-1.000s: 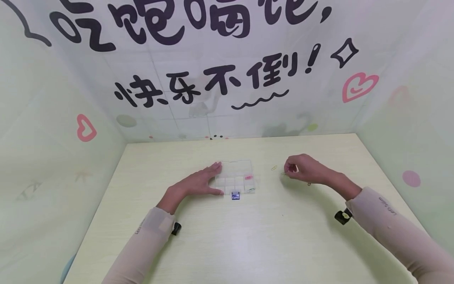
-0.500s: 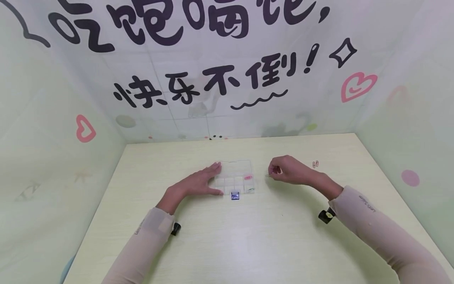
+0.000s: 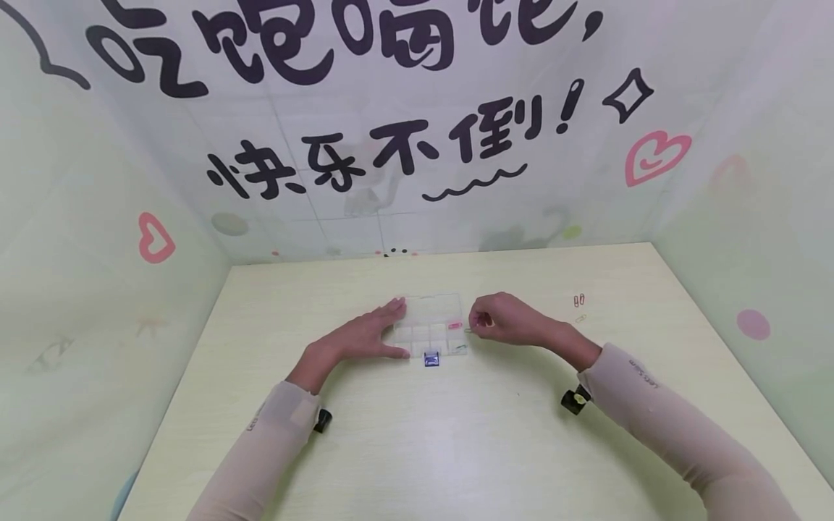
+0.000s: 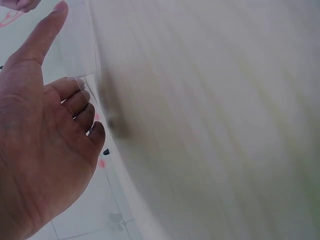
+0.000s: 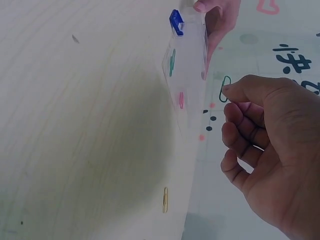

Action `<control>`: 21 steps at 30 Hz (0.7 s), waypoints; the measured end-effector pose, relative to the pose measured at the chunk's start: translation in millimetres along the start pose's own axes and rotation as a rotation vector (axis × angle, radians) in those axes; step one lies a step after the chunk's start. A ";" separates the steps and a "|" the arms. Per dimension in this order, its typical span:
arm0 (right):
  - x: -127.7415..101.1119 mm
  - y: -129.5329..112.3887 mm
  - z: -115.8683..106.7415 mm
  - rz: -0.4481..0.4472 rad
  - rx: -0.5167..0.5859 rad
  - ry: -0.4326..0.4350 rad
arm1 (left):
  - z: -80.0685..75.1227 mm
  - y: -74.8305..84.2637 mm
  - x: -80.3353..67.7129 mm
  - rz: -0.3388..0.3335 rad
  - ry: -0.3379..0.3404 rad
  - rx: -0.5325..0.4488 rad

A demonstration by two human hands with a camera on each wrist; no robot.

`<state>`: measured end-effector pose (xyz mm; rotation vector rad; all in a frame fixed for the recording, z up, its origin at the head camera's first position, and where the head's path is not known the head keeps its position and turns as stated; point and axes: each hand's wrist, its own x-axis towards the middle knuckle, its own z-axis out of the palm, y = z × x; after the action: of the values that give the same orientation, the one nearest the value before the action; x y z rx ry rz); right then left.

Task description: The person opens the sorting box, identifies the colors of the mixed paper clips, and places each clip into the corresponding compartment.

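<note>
My left hand (image 3: 374, 335) rests with extended fingers and thumb against the left side of a clear plastic compartment box (image 3: 426, 307). A blue latch (image 3: 432, 359) sits on the box's front edge. Inside, at the right, lie a pink paper clip (image 3: 455, 325) and a green paper clip (image 5: 172, 63). My right hand (image 3: 508, 318) is just right of the box, pinching another green paper clip (image 5: 225, 89) between thumb and index finger. The left wrist view shows the left palm (image 4: 55, 145) and thumb beside the box wall.
Two red paper clips (image 3: 579, 300) lie at the back right of the table (image 3: 417, 449), with a pale clip (image 3: 580, 318) just in front of them. In the right wrist view, a yellow paper clip (image 5: 165, 200) lies on the table. A printed cloth (image 3: 365, 217) encloses the back and sides.
My right hand has moved left with the pinched green paper clip, up to the box's right side. The red clips and the pale clip have come into sight. The left hand stays put.
</note>
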<state>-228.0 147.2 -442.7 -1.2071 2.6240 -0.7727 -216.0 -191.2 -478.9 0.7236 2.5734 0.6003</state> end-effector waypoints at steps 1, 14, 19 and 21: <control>1.5 -0.8 1.6 -0.003 0.002 0.001 | 0.2 -0.3 -0.1 0.000 0.001 0.001; 13.2 -2.9 24.6 -0.024 0.006 0.007 | 3.3 -2.4 1.3 0.009 0.007 0.001; 15.0 -2.5 30.3 -0.014 -0.014 0.000 | 1.9 -1.3 0.2 0.013 0.013 -0.008; 15.5 -2.7 31.2 -0.006 -0.023 -0.004 | 1.5 -1.2 0.1 0.011 0.014 -0.008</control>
<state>-226.0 122.0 -466.9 -1.2220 2.6342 -0.7432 -215.8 -191.7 -480.7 0.7343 2.5801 0.6218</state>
